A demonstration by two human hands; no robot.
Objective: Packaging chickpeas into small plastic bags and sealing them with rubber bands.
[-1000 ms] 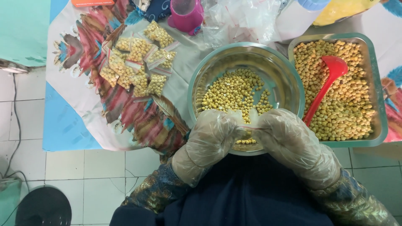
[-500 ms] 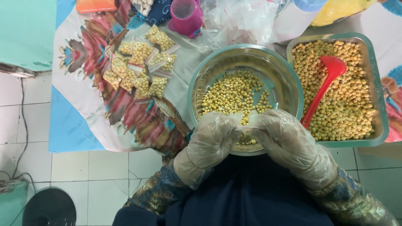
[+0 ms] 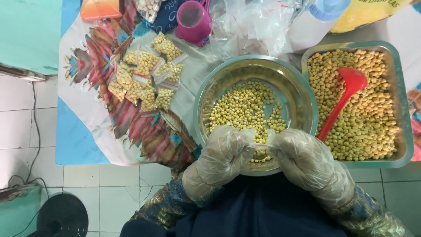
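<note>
A small clear plastic bag of yellow chickpeas [image 3: 262, 151] is pinched between the gloved left hand [image 3: 223, 153] and the gloved right hand [image 3: 302, 158], both closed on its top edge. It is held over the near rim of the round steel bowl [image 3: 302, 94], its long axis running left to right between the hands. A red plastic scoop [image 3: 344, 98] is seen in the rectangular steel tray [image 3: 405, 131] to the right.

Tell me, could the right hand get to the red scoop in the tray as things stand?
Probably yes: the red scoop lies uncovered just ahead of the right hand, but that hand is pinching a small bag with the left hand.
</note>
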